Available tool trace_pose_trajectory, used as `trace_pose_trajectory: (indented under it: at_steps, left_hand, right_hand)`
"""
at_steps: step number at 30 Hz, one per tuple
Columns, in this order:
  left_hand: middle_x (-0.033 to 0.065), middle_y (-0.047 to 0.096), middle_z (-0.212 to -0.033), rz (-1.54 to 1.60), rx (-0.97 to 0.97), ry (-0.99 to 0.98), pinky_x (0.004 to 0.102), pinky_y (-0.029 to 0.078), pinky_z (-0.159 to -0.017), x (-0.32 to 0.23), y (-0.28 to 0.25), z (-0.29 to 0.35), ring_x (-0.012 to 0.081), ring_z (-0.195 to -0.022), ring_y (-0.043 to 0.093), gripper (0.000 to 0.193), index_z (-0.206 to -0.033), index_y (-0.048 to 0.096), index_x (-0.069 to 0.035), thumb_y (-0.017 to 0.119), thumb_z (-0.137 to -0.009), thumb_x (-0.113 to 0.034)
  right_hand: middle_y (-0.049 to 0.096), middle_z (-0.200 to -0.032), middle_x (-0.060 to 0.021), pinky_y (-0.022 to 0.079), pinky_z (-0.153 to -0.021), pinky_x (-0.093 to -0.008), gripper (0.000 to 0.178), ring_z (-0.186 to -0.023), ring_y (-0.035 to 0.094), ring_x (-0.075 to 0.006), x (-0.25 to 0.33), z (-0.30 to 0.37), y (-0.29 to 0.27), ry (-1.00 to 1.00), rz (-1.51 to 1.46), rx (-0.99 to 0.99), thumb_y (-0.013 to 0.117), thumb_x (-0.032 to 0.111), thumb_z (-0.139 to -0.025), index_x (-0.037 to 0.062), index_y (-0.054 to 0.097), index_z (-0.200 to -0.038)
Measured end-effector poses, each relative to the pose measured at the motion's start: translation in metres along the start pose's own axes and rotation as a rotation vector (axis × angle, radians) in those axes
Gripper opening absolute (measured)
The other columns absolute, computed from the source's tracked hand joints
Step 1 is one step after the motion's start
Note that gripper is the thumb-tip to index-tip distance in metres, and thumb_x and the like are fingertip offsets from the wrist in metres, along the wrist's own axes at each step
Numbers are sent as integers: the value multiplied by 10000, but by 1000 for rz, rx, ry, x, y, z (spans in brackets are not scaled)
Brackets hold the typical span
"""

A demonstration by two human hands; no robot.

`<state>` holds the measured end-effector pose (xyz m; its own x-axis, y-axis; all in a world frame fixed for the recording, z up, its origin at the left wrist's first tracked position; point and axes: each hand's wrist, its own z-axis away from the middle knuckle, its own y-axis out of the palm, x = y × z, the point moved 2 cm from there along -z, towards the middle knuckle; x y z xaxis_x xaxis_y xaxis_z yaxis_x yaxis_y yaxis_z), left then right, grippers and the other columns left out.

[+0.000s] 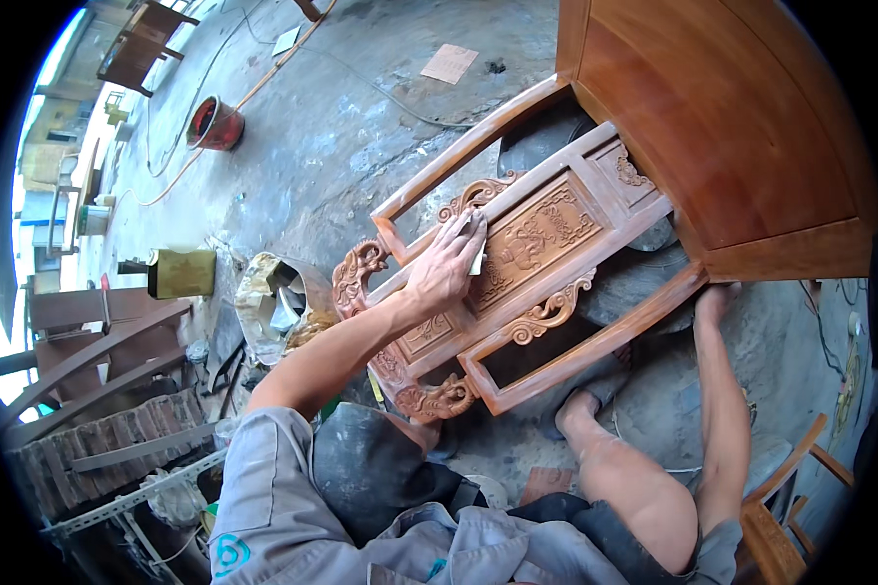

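A carved wooden chair (517, 195) lies tilted in front of me, its back toward me and its broad seat panel (722, 127) at the upper right. My left hand (447, 255) presses on the chair back, beside the carved centre panel (541, 234), with its fingers close together. A small pale folded sheet, which looks like sandpaper (479, 255), sticks out from under those fingers. Down at the right, my right hand (717, 300) is against the lower edge of the chair near the seat. Its fingers are mostly hidden by the wood.
A red-stained bucket (217, 125) stands on the concrete floor at the upper left, with a hose beside it. Nearer are a dirty white container (275, 307), a yellowish tin (183, 273) and stacked wood strips (117, 429). Another wooden chair (776, 536) stands at the lower right.
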<state>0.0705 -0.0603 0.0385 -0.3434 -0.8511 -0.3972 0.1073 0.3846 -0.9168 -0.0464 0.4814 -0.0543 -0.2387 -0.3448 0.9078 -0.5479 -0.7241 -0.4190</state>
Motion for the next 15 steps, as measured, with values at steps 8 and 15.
trace_pose_trajectory:
  at_steps: [8, 15]
  left_hand:
    - [267, 470, -1606, -127, -76, 18, 510, 269, -1322, 18, 10, 42, 419, -1568, 352, 763, -1567, 426, 96, 555, -820, 18]
    - [285, 450, -1621, -201, -47, 67, 515, 245, -1330, 30, 8, 63, 414, -1587, 324, 715, -1590, 375, 110, 524, -909, -50]
  right_hand:
    - [688, -1338, -274, 520, -1019, -480, 640, -1194, 683, -356, -1, 2, -9, -25, 136, 24, 570, 447, -1042, -110, 620, -1353]
    - [695, -1328, -279, 501, -1030, -474, 643, -1231, 667, -352, 11, 3, -2, -77, 123, 23, 569, 448, -1040, -118, 640, -1336]
